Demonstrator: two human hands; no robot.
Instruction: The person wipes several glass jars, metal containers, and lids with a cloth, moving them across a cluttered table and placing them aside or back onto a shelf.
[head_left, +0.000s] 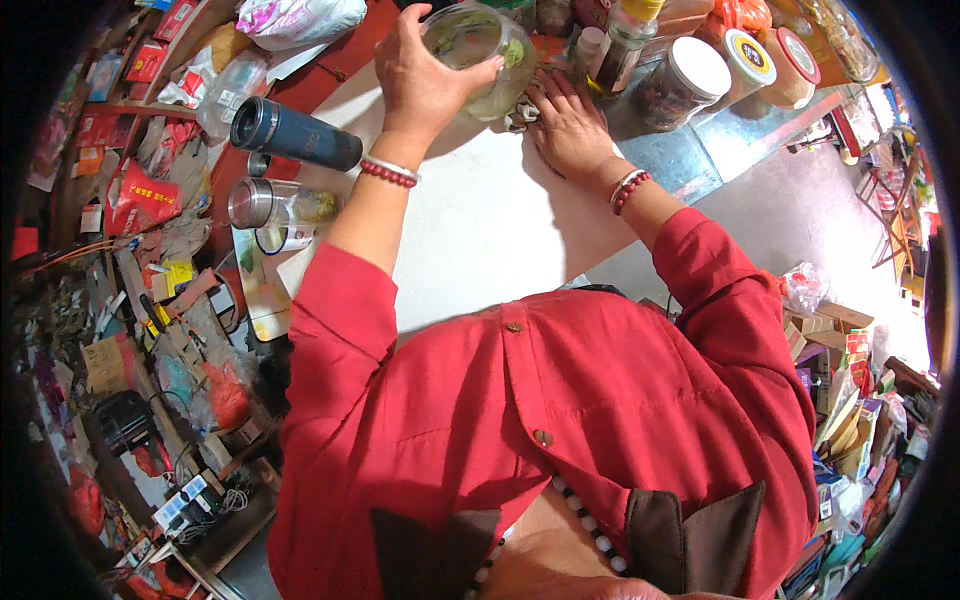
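My left hand (427, 79) grips a round clear bowl-like container (480, 71) by its rim, thumb on one side and fingers on the other. Green leafy bits show inside it. Beside the container, my right hand (568, 131) presses down on the table with its fingers stretched forward. A crumpled greyish cloth (523, 116) pokes out at its thumb side, and the palm hides how much of the cloth lies below. Both hands are at the far part of a white board or sheet (480, 217) on the table.
Left of the board lie a dark blue flask (296, 133) and a clear lidded tumbler (281, 202). To the right stand a yellow-capped bottle (622, 49), a white-lidded jar (686, 82) and more tubs. Cluttered shelves (127, 109) line the left; boxes (832, 330) are piled right.
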